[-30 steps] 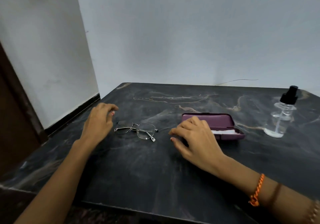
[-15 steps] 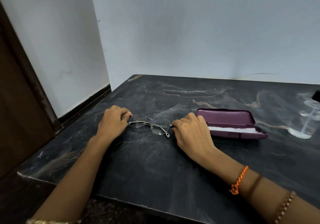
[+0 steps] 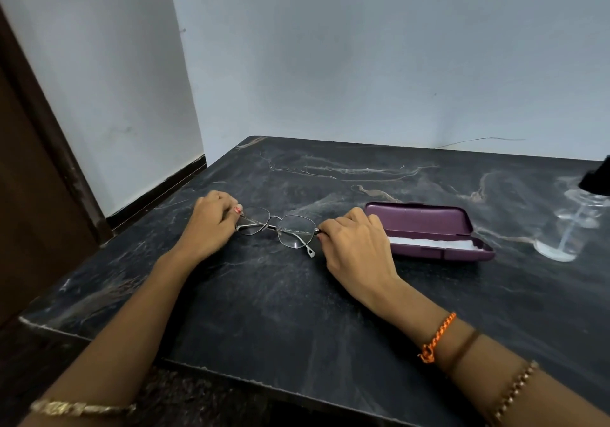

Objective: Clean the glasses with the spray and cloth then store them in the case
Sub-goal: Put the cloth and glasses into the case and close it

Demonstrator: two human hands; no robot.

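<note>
- The left hand (image 3: 211,225) and the right hand (image 3: 355,245), which a second ago were loose and apart from the frame, have closed in on the wire-rimmed glasses (image 3: 279,230) from both ends.
- The left hand now pinches the frame's left end between thumb and fingers; the right hand pinches the right end, near the hinge.
- The glasses lie on the dark marble table (image 3: 264,311), between the hands, temples folded; one temple tip pokes out below the right lens. Whether they have left the surface I cannot tell.
- To my eye this is the pick-up that opens the task: nothing is cleaned yet, and a two-handed grip suits unfolding or lifting the frame.
- The purple glasses case (image 3: 429,231) sits open just right of the right hand, with a white cloth (image 3: 432,245) lying in its tray.
- The clear spray bottle (image 3: 571,228) with a black cap has slid to the right edge of view as the head turned; it stands well apart from the hands.
- There is faint printing on the right lens, too small to read; no brand or label is legible on the case or bottle.
</note>
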